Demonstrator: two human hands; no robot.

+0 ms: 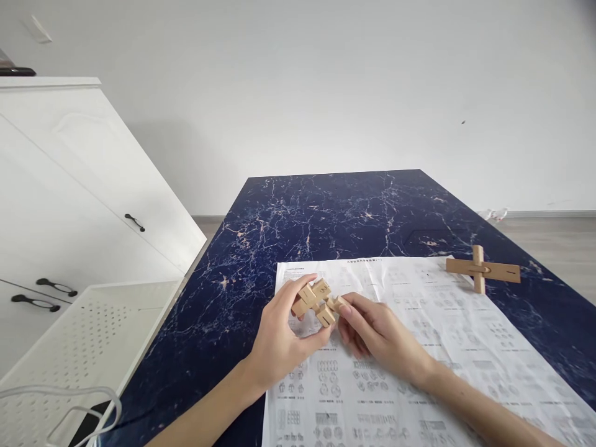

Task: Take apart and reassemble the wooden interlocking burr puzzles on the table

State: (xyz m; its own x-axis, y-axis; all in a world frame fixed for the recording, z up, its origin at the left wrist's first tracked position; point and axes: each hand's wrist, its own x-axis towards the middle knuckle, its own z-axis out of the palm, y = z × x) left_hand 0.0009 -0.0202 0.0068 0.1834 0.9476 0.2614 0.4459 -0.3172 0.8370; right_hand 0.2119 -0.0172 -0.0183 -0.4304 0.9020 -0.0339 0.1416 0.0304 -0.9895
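Puzzle (315, 302): a small cluster of pale wooden blocks, held between both my hands just above a printed sheet, near the sheet's far left corner. That is what I see at the centre; the rest I list from largest to smallest.

The surface (335, 211) is dark blue with pale marble veins and runs away from me toward a plain white wall.

To the left stands a white cabinet (69, 186) with black handles. Below it, beside the surface's left edge, sits a white perforated tray (88, 335), with a loop of white cable (69, 397) lying across its near end.

The sheet (442, 347) is large and white, covered with rows of small diagrams, and lies flat on the near half of the surface.

My left hand (279, 341) grips the puzzle from the left, thumb on the near side and fingers curled over the top. My right hand (377, 335) pinches the right end of the puzzle with its fingertips.

A wooden cross (482, 269), made of two flat interlocked bars, lies at the sheet's far right corner, well apart from my hands.
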